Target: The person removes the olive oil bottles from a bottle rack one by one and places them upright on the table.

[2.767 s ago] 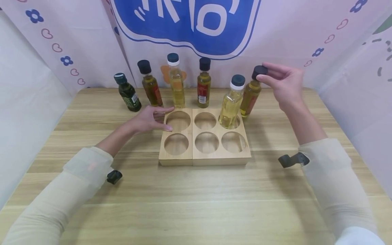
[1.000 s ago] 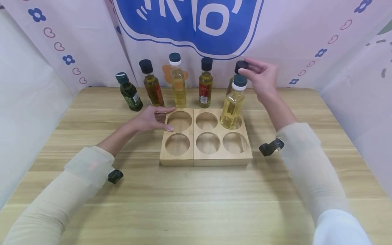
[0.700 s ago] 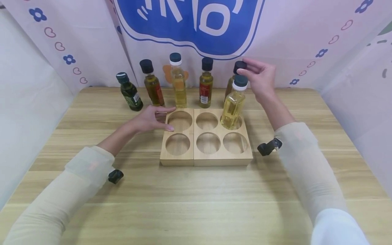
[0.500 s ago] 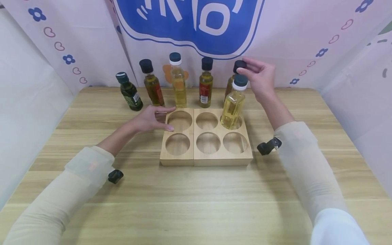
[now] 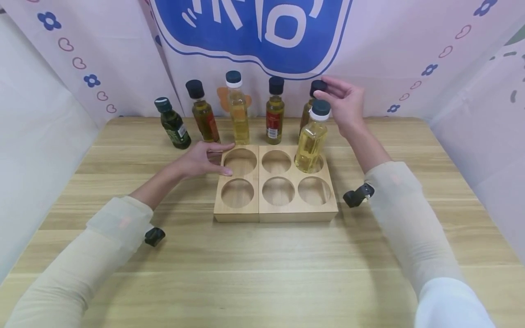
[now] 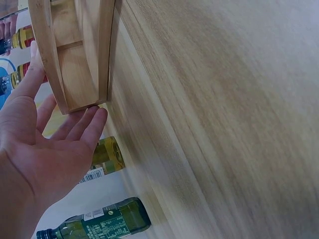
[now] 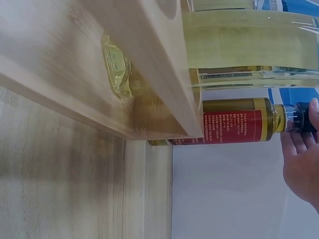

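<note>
My right hand (image 5: 347, 105) pinches the black cap of a red-labelled oil bottle (image 5: 305, 116) between thumb and fingers. That bottle stands upright at the back, partly hidden in the head view by a pale oil bottle (image 5: 311, 143) with a dark green cap. The pale bottle sits in the back right hole of a two-part wooden bottle holder (image 5: 266, 217). My left hand (image 5: 203, 159) rests at the holder's left end, thumb on its top and index finger by the back corner. In the left wrist view, its extended fingertips (image 6: 94, 112) touch the end wall.
Along the back stand a small dark green bottle (image 5: 174, 125), a black-capped bottle (image 5: 205, 119), another pale oil bottle (image 5: 238, 114) and a red-labelled bottle (image 5: 274, 118). A printed cloth (image 5: 381, 50) hangs close behind them. The wooden table (image 5: 262, 273) extends in front.
Since the earliest frame my right hand has carried the red-labelled bottle leftward, from right of the pale bottle to behind it. Lately it has barely shifted. My left hand has stayed put.
</note>
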Tool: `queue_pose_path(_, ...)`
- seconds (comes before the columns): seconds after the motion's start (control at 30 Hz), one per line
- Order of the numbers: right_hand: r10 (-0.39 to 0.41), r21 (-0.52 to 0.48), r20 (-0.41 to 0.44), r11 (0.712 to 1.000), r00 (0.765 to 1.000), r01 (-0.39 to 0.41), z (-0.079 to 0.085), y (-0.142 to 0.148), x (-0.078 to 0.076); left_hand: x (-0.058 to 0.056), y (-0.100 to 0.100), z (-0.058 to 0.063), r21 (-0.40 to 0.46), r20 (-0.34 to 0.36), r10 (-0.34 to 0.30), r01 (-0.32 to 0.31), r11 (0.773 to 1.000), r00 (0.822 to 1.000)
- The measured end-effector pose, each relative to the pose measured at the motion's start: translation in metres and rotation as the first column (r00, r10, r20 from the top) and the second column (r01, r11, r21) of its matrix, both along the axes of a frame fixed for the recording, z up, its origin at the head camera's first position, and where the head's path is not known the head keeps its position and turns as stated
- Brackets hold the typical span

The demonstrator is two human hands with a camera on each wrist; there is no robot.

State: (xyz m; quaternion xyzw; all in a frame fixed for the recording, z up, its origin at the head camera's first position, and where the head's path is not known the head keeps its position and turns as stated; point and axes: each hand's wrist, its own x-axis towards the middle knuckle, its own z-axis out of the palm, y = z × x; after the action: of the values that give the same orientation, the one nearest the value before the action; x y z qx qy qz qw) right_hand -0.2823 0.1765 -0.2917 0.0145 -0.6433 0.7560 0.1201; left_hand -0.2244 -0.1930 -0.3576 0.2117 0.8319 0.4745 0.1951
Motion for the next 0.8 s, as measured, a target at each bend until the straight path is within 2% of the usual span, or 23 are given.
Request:
queue_pose_path(0.23, 0.036, 0.011, 0.003, 0.999, 0.999, -0.036, 0.0, 0.005, 0.002, 0.0, 0.0, -0.001, 0.0, 0.008, -0.001, 0.001, 1.0, 1.0)
queue_pose_path(0.43, 0.049, 0.064, 0.003, 0.997, 0.999, -0.049, 0.003, 0.012, 0.007, 0.0, 0.001, 0.0, -0.007, 0.007, -0.001, 0.001, 1.0, 1.0)
queue_pose_path(0.67, 0.027, -0.004, -0.041, 1.0, 0.999, -0.027, 0.009, 0.025, 0.016, 0.002, 0.001, 0.0, -0.006, -0.006, 0.0, 0.0, 1.0, 1.0)
queue_pose_path(0.8, 0.009, 0.0, -0.077, 1.0, 0.997, -0.009, 0.015, 0.03, 0.024, 0.002, 0.001, 0.0, 0.013, -0.014, -0.001, 0.001, 1.0, 1.0)
